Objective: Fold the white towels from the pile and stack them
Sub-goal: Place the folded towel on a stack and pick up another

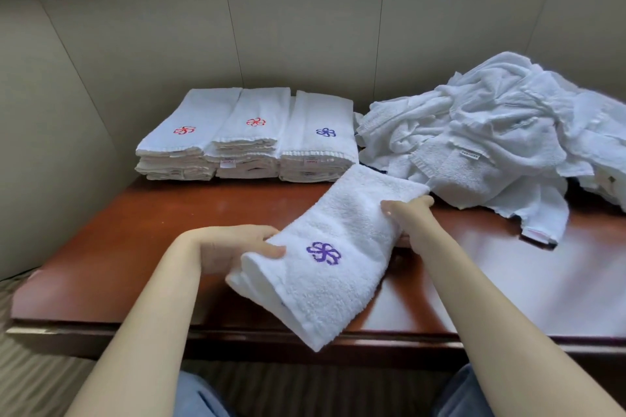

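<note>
1. Head view: the folded towel (325, 247), marked with a purple emblem, is being held over the near part of the desk (169, 230), with its lower end hanging past the front edge.
2. Its left edge is being gripped by the left hand (233, 247), whose fingers (271, 249) are being clamped on the cloth with the thumb on top. Its far right edge is being pinched by the right hand (408, 210), thumb above, the other fingers being hidden underneath.
3. Three stacks are being kept side by side at the back left of the desk: the left stack (176, 145) and middle stack (247, 142) topped with red emblems, and the blue-emblem stack (315, 145), which is judged to be the likely destination.
4. The layers could be let slip apart while being carried, because the open layered end is being secured by one grip only.
5. The unfolded pile (491, 132) is lying just beside the blue-emblem stack, so a loose corner could be caught and dragged across by the right forearm.
6. If the towel is being laid askew, the stack could be left leaning. Because the stacks are being kept so close, a push on one would probably be passed to the others.
</note>
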### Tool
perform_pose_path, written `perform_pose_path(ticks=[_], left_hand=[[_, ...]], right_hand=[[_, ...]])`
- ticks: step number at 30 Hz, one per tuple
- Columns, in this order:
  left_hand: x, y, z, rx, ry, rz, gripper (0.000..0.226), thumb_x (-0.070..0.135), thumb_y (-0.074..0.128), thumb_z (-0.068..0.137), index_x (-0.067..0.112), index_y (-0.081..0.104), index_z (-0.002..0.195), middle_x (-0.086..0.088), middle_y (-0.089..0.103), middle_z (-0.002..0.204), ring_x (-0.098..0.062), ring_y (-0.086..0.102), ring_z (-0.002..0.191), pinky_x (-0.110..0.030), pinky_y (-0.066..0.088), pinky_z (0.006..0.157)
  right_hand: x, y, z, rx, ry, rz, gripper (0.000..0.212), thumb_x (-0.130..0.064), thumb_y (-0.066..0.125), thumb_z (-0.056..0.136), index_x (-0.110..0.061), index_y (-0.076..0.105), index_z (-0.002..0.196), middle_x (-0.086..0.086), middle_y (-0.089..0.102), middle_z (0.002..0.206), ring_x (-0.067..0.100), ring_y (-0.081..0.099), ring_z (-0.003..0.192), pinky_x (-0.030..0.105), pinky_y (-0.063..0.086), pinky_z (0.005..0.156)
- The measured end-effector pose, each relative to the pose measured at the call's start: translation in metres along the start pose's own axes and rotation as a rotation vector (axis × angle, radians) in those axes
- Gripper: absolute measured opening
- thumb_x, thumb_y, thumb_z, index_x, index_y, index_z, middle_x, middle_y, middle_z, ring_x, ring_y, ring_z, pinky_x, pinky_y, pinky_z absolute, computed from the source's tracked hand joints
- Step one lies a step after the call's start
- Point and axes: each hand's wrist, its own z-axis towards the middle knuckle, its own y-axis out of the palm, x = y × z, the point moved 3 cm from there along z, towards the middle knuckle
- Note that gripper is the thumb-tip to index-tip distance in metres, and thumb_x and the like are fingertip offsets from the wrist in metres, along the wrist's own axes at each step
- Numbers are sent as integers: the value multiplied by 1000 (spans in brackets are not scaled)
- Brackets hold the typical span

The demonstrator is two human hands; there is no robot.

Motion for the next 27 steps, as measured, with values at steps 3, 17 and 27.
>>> perform_pose_path(ticks=[3,17,27], left_hand=[[0,-9,3,159,96,-174,28,23,52,97,23,57,124,7,73,103,-9,70,88,-22,56,64],[-32,-19,-17,42,-108,37,68,62,75,63,17,66,113,-2,71,104,-20,65,91,-23,50,70],[-14,-27,0,569,167,-881,17,13,54,91,11,62,76,4,53,54,-6,50,45,-13,40,39]], right_hand=[[3,4,2,8,-104,24,85,-17,64,84,-13,7,146,5,48,116,28,55,104,47,55,82],[-6,11,-29,-79,-171,-538,55,-47,51,91,-4,45,125,12,63,94,30,67,75,33,56,57],[4,34,-38,-155,-185,-21,45,-3,67,82,3,44,120,19,60,107,29,64,76,37,56,51]])
